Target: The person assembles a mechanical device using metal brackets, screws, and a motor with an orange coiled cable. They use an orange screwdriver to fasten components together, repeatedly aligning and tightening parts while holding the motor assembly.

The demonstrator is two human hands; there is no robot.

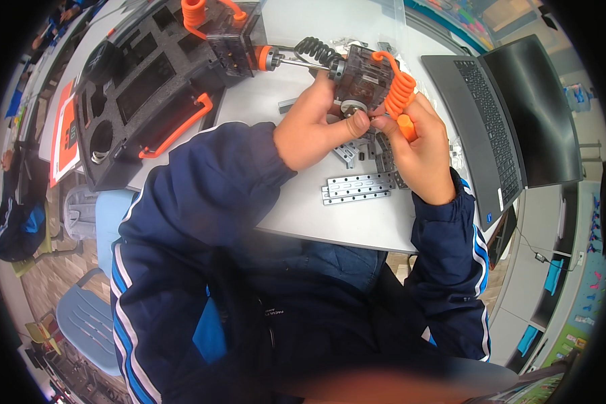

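Note:
My left hand point(310, 131) is closed around the near side of a smoky see-through module point(363, 77), its thumb by a round metal hub point(354, 106). A metal shaft point(304, 64) links this module to a second smoky module point(236, 40) with an orange ring point(268, 58) at its side. In my right hand point(424, 151) is a small tool with an orange handle point(406, 128), pinched close to the hub; its tip is hidden by the fingers. An orange coiled cable point(400, 94) hangs from the near module beside my right fingers.
Perforated metal strips point(358, 187) lie on the white table point(303, 219) below my hands. At the right stands an open laptop point(481, 114). A black case with foam cutouts point(148, 87) and an orange handle point(176, 128) fills the left. A blue chair point(91, 326) stands lower left.

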